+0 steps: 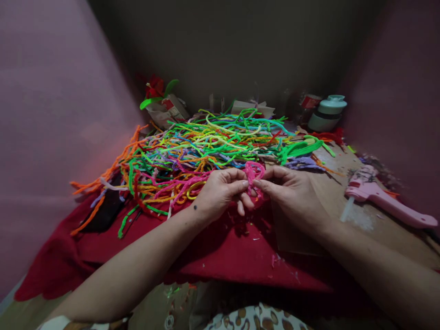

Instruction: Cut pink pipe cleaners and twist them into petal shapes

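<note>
- Over the red-covered table (pixel 220 263), mid-scene: left hand (pixel 220 190) and right hand (pixel 292 190) nearly meet, with the pink looped piece (pixel 254 172) between them.
- Left forearm (pixel 151 254): comes in from the near left, angled up toward far right. Wrist roughly in line with it, back of hand up.
- Left fingers: thumb and index pinching the pink looped piece on its left side. Lower fingers bent underneath, tips showing below it.
- Right forearm (pixel 371 256): comes in from the near right, angled toward far left. Back of hand up.
- Right fingers: thumb and index pinching the same piece from its right side. Thumb tip presses its near face; remaining fingers tucked, mostly hidden.
- Pink looped piece: held off the table, rounded loop toward the far side, fuzzy strands.
- Just beyond the hands: pile of fuzzy stems (pixel 220 142), many colours, spreading far and left.
- Right of the right hand: pink glue gun (pixel 395 204) lying on brown board (pixel 328 183), nozzle pointing near left, apart from the hand.
- Far right: bottle (pixel 326 114) with pale lid, upright.
</note>
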Demonstrator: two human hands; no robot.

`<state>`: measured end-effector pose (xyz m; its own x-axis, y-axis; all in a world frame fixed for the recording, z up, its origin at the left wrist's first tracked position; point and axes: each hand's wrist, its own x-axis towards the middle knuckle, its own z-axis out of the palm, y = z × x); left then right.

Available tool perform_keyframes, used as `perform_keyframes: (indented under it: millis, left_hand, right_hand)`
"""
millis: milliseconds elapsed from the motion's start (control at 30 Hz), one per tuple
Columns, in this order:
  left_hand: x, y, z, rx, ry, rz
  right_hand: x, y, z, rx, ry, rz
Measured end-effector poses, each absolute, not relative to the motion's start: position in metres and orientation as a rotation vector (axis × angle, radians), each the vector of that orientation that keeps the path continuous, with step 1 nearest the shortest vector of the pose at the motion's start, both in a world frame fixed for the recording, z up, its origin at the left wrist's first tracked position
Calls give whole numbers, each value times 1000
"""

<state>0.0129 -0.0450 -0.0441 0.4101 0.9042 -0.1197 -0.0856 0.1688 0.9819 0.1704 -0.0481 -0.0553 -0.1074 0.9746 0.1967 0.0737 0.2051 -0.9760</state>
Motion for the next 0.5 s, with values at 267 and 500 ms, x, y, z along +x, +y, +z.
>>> perform_keyframes:
  millis: [267, 500]
  left_hand:
    - [12, -45, -41, 1268, 910, 634]
    - [11, -40, -44, 1241, 967, 584]
  right_hand:
    - [174, -34, -56, -828, -1097, 1715]
    - [174, -34, -57, -854, -888, 1689]
